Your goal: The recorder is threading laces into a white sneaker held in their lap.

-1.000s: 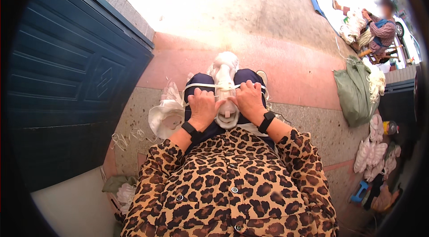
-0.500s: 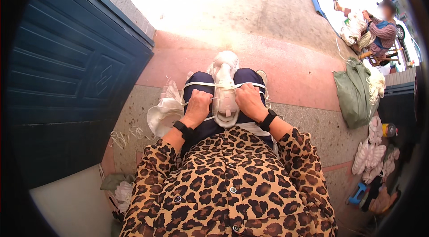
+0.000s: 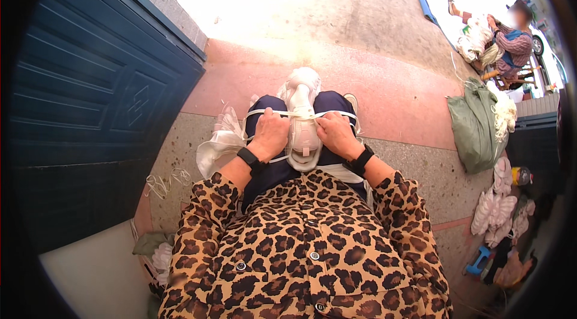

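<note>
A white shoe (image 3: 303, 132) rests lengthwise between my knees, its opening nearer my body. White shoelace (image 3: 298, 114) runs across its upper, and the loose ends stretch out over both dark trouser legs. My left hand (image 3: 270, 134) is closed in a pinch on the lace at the shoe's left side. On the other side my right hand (image 3: 336, 135) pinches the lace close to the shoe, fingers curled inward. The exact grip of the fingertips is partly hidden in both hands.
White shoe parts (image 3: 221, 141) lie by my left knee, with loose laces (image 3: 167, 182) on the floor. A dark blue door (image 3: 108, 96) stands left. At right are a green sack (image 3: 476, 126), more shoe pieces (image 3: 493, 211) and a seated person (image 3: 514, 42) holding white material.
My left hand has moved slightly up and toward the shoe along the lace. My right hand has barely moved, and the shoe stays in place.
</note>
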`<state>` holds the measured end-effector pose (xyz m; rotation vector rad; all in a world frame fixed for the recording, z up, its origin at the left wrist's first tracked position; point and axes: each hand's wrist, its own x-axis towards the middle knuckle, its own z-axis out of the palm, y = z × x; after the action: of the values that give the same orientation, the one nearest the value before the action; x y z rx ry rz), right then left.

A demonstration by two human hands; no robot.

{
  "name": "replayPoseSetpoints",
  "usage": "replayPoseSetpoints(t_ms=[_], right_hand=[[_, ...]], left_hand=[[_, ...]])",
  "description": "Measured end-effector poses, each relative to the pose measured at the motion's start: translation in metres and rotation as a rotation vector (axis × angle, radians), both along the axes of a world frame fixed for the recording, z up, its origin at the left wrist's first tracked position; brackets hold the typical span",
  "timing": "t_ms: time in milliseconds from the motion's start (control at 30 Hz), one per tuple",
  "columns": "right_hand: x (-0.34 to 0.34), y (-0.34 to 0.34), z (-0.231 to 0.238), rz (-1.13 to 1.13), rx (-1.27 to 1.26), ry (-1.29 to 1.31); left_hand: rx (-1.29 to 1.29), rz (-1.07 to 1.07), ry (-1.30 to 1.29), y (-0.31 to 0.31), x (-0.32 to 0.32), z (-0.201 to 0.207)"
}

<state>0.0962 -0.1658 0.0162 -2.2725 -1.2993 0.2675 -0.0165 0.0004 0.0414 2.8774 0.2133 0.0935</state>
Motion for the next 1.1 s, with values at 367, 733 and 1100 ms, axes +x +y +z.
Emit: replayPoseSetpoints(t_ms=[367, 733, 1100], right_hand=[[0.002, 0.0, -0.003, 0.012, -0.013, 0.076], [0.003, 0.0, -0.001, 0.029, -0.019, 0.108], [0.006, -0.001, -0.01, 0.027, 0.037, 0.167]], left_hand=[[-0.39, 0.3, 0.178, 0.004, 0.013, -0.015], [-0.36, 0.242, 0.008, -0.006, -0.008, -0.027], [-0.143, 0.084, -0.19, -0.019, 0.012, 0.001]])
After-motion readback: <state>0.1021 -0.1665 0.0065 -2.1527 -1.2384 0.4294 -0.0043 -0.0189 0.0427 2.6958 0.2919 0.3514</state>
